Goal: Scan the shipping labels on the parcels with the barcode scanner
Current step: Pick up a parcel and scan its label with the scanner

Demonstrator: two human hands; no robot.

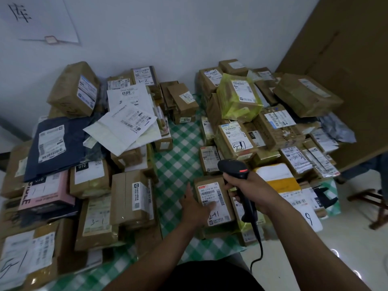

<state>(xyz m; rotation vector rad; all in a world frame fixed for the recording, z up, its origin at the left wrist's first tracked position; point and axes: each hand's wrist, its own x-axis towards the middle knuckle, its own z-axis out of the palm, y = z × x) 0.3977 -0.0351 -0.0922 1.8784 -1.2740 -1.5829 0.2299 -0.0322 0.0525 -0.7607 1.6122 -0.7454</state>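
My right hand grips a black barcode scanner by its handle, its red-lit head raised over the right pile and its cable hanging down toward me. Just below and left of it lies a small brown parcel with a white shipping label marked "241". My left hand rests on this parcel's left edge, with a fingertip on the label. Many more labelled parcels lie in two piles, left and right.
A green-and-white checked cloth shows as a strip between the piles. A yellow-wrapped parcel tops the right pile. White mailers and a dark blue bag lie on the left. A large cardboard sheet leans at the right wall; a wooden stool stands on the floor.
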